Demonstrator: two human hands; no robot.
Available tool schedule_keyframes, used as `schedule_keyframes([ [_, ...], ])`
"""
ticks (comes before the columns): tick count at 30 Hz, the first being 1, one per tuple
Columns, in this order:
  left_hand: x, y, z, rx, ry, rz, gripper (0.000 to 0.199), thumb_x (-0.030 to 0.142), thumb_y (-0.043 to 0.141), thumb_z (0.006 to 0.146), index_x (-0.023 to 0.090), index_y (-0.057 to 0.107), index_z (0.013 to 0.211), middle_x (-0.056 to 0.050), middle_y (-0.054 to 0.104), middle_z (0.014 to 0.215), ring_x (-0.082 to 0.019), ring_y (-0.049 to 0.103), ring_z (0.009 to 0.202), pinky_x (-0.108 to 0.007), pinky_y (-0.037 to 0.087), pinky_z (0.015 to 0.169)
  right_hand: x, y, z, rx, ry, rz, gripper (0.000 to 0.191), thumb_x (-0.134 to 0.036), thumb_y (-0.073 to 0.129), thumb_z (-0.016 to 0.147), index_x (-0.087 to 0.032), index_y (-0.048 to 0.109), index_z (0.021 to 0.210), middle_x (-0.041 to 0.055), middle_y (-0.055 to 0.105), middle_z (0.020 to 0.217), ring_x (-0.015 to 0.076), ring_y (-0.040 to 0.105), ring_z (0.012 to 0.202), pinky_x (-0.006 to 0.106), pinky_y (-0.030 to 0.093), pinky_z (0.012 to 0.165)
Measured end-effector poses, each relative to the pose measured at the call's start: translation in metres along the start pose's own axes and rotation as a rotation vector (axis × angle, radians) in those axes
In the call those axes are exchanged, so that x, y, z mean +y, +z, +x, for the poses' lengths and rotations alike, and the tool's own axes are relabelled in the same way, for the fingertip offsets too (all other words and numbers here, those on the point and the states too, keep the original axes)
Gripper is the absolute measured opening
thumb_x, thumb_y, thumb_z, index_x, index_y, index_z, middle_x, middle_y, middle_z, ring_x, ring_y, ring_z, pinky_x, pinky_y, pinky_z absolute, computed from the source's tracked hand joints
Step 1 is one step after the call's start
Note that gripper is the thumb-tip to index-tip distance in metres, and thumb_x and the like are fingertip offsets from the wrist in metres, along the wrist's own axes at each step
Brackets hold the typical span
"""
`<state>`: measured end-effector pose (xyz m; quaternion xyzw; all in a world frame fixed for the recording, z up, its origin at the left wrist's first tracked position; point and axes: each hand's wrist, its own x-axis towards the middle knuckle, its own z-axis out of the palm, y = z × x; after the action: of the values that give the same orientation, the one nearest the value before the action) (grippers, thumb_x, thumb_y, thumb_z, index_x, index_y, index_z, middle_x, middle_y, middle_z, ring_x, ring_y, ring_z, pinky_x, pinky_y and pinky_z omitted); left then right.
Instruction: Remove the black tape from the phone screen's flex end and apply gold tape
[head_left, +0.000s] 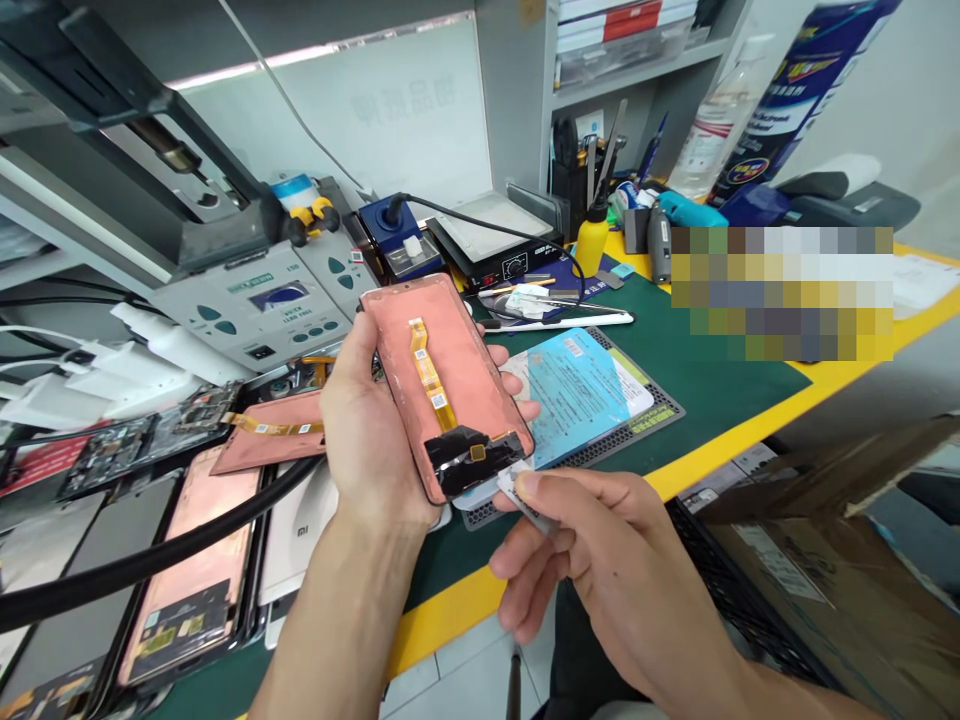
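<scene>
— At left, on the yellow-edged green desk [720,370]?
— A flat copper-pink slab [206,490], a smooth white slab [292,550] with a "mi" logo and a thick black cable [225,517] curving over both. Behind, a boxy grey station [247,320] with oval green buttons.
— Toward the center?
— The left hand [356,430], cradling a thin phone panel [469,380] from beneath, thumb along one long edge, fingers curled around the other, with slim gaps between the tips.
— And the panel itself?
— Held tilted above the desk: matte copper-pink backing, rounded corners, a dark rim, a flat golden ribbon cable [427,372] up the middle and a glossy, creased black film [457,456] at the lower end.
— Just right of that end?
— The right hand [600,530], fingertips pinching a small, flat, pale grey piece [511,488] close to the panel's lower corner. Impossible to tell whether touching. Other fingers loosely bent below.
— Farther right?
— A glossy blue-and-white sheet [577,385] on a perforated grey mat [658,414], a small yellow bottle [591,246], a clear plastic bottle [705,145] with a printed label and a large dark-blue tube [795,90].
</scene>
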<state>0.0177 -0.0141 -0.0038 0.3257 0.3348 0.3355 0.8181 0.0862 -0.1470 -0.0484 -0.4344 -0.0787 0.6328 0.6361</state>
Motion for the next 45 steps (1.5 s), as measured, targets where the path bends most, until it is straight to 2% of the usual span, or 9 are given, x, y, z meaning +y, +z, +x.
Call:
schedule_keyframes([
  [6, -0.0007, -0.0022, 0.0001, 0.023, -0.023, -0.014, 0.067, 0.066, 0.035, 0.094, 0.010, 0.068, 0.109, -0.019, 0.072, 0.096, -0.032, 0.072, 0.070, -0.052, 0.061, 0.060, -0.0014, -0.0002, -0.0014, -0.002, 0.015, 0.010, 0.032, -0.040, 0.071, 0.085, -0.011, 0.075, 0.071, 0.0078, 0.073, 0.059, 0.0174, 0.066, 0.041, 0.024, 0.054, 0.040],
  [18, -0.0010, 0.0002, 0.0000, 0.015, -0.063, -0.067, 0.070, 0.069, 0.035, 0.092, 0.010, 0.069, 0.107, -0.017, 0.069, 0.090, -0.030, 0.069, 0.069, -0.052, 0.061, 0.062, -0.0012, -0.0008, -0.0002, -0.005, 0.021, -0.003, 0.033, -0.040, 0.071, 0.085, -0.011, 0.073, 0.069, 0.0092, 0.073, 0.061, 0.0172, 0.066, 0.041, 0.024, 0.053, 0.041],
  [30, -0.0008, -0.0003, -0.0005, 0.008, -0.063, -0.054, 0.067, 0.070, 0.036, 0.091, 0.013, 0.068, 0.108, -0.016, 0.069, 0.091, -0.030, 0.070, 0.070, -0.053, 0.062, 0.064, 0.0006, -0.0003, -0.0015, 0.012, -0.001, -0.007, 0.035, -0.042, 0.074, 0.083, -0.013, 0.070, 0.065, 0.0083, 0.073, 0.060, 0.0168, 0.066, 0.042, 0.023, 0.053, 0.042],
  [45, -0.0015, -0.0008, -0.0006, 0.002, -0.060, -0.062, 0.070, 0.070, 0.035, 0.092, 0.011, 0.069, 0.109, -0.017, 0.069, 0.091, -0.030, 0.069, 0.071, -0.055, 0.061, 0.065, 0.0008, 0.0027, -0.0028, 0.029, -0.012, -0.004, 0.037, -0.046, 0.077, 0.080, -0.013, 0.070, 0.065, 0.0076, 0.073, 0.059, 0.0171, 0.066, 0.041, 0.023, 0.053, 0.041],
])
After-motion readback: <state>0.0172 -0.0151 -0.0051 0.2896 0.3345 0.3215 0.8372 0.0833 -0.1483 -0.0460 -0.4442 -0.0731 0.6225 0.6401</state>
